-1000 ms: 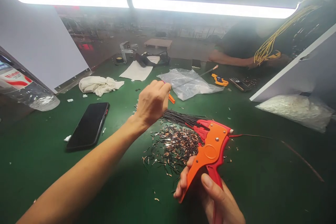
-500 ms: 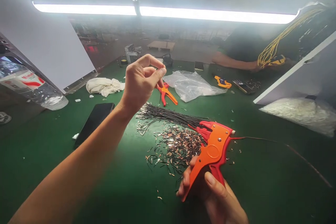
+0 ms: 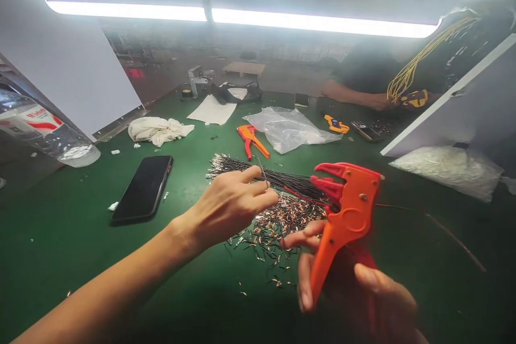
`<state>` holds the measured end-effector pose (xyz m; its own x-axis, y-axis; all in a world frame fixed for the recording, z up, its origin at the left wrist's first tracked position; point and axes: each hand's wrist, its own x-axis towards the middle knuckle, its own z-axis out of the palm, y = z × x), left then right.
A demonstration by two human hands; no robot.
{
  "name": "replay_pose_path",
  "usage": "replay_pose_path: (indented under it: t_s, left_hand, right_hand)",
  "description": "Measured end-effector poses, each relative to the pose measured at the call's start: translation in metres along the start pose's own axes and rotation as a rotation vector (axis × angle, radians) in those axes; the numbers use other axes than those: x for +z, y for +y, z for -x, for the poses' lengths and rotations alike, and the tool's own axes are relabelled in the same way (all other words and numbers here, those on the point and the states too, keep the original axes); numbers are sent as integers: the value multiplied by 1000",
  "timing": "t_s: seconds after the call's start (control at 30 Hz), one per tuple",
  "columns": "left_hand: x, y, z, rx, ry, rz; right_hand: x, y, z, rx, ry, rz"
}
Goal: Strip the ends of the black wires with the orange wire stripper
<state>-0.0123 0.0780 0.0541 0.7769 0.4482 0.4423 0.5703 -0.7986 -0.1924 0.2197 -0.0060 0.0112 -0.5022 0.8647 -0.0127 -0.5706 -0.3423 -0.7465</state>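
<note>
Green and brightly lit, the surface (image 3: 161, 285) was strewn with wire offcuts (image 3: 292, 214). Nearest, an orange-and-red stripper (image 3: 352, 201) was loosely gripped in the right hand (image 3: 389, 298). Through the lowering of the left hand (image 3: 223, 207), closed on a thin wire (image 3: 263, 169), wire and tool had been brought closer together. Black wires (image 3: 236, 164) were bundled just beyond; farther back, a second stripper (image 3: 250, 140) was seen.

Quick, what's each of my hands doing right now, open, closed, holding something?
Left hand: closed, apparently pinching a thin wire.
Right hand: closed around the orange-and-red wire stripper, whose jaws are apart.
</note>
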Motion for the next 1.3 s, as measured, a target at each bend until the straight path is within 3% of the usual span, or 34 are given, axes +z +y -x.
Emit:
replay_pose_path:
  t_s: [0.13,0.2,0.33,0.43,0.53,0.67,0.8,1.0,1.2,1.3]
  left_hand:
    - [4,4,10,-56,21,64]
    - [7,8,12,-235,30,267]
    - [15,23,16,-684,33,643]
    - [21,33,19,-870,-46,782]
    - [25,40,22,-999,-197,1089]
    - [24,50,24,-1057,-315,1514]
    - [21,58,22,-1124,-278,1743]
    - [30,52,29,-1275,-127,1782]
    - [32,54,37,-1205,-209,1865]
    - [31,58,38,-1212,-182,1888]
  right_hand:
    - [5,14,1,178,-92,-58]
    - [7,18,0,222,-83,-63]
    - [3,20,-4,181,-36,36]
    - [-1,21,-5,194,-30,68]
    - [-1,23,-5,199,-36,44]
    - [2,27,-5,183,-74,17]
    - [3,30,-5,205,-110,-18]
    - [1,31,-6,240,-63,-43]
    - [-1,35,-7,220,-53,-88]
    - [-1,36,-7,243,-72,-124]
